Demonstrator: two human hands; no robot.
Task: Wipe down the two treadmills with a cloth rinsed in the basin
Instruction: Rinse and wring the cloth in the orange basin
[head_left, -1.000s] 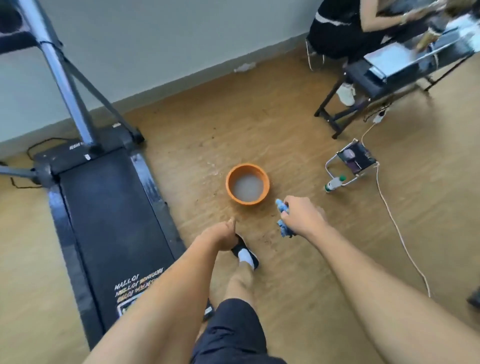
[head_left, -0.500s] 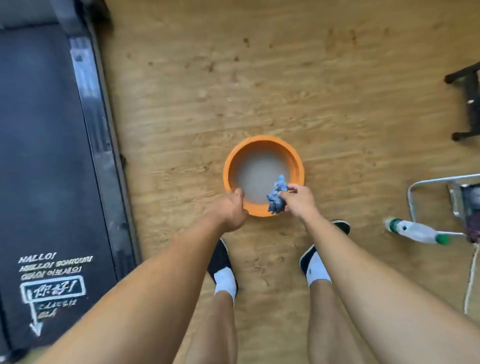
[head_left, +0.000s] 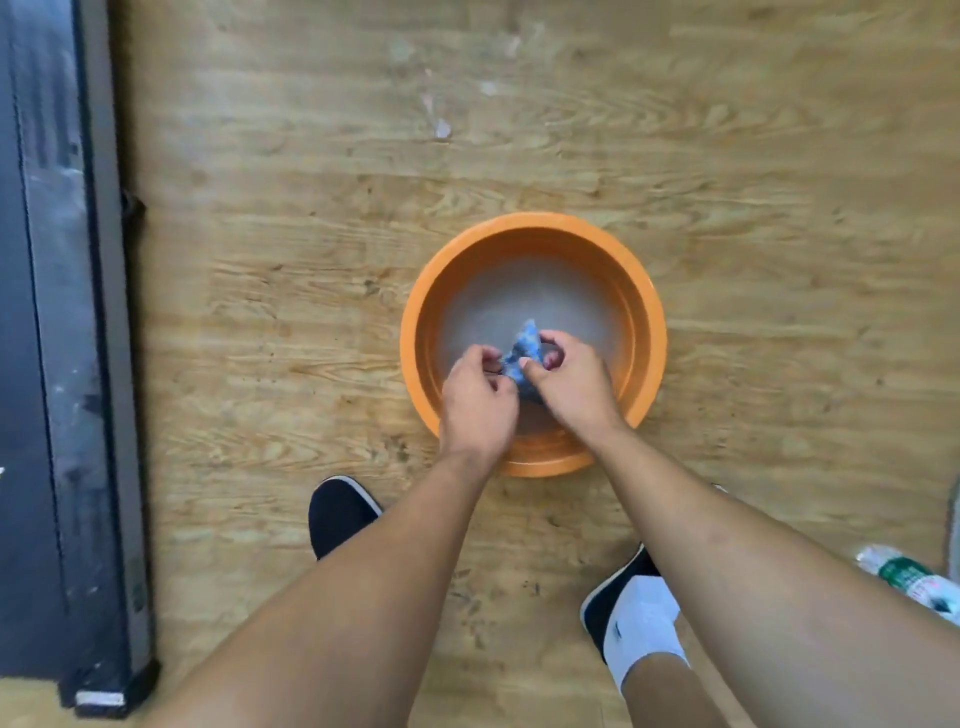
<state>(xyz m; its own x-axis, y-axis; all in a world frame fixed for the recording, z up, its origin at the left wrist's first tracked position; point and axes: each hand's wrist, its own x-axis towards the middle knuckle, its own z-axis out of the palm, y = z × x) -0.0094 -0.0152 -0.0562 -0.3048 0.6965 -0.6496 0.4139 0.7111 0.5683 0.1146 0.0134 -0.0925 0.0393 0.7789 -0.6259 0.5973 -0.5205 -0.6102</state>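
The blue cloth (head_left: 523, 349) is bunched just over the cloudy grey water (head_left: 540, 296) that part-fills the orange basin (head_left: 535, 222), towards the basin's near side. The left hand (head_left: 478, 402) pinches the cloth's left edge with curled fingers; the right hand (head_left: 571, 387) grips the rest, thumb and curled fingers closed round it. The basin stands on the wooden floor (head_left: 311, 208). A black treadmill (head_left: 67, 312) runs along the left edge, and a plastic bottle (head_left: 914, 579) lies at the near right

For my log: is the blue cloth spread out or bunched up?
Bunched up: left hand and right hand grip the blue cloth as a crumpled wad.
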